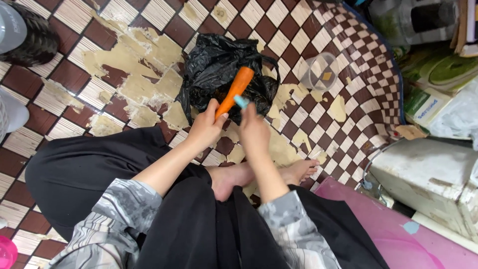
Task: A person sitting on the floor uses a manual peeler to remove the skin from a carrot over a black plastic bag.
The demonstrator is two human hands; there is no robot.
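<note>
On the worn checkered floor, our left hand clamps a carrot; our right hand closes on a peeler, black bag at 12 o'clock.

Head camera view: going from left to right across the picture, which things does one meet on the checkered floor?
Dark ribbed shoe → crumpled black plastic bag → peeled orange carrot in the left hand → clear plastic cup → worn white metal box.

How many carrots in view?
1. The carrot is in the left hand, over the black plastic bag, with the right hand beside it. More may be hidden inside the bag.
</note>
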